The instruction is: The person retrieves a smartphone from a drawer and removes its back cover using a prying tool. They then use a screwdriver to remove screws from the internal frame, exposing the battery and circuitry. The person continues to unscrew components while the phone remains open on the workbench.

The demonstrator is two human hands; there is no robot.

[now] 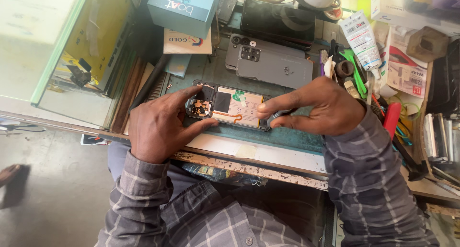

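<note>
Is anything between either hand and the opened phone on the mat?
Nothing visible. The left hand grips the opened black phone with exposed battery directly at its camera end; the right hand touches its other end.

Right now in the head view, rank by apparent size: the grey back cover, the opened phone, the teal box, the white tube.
1. grey back cover and teal box: alike; box cropped, so unranked.
2. opened phone, partly hidden by the hands.
3. white tube.
</note>
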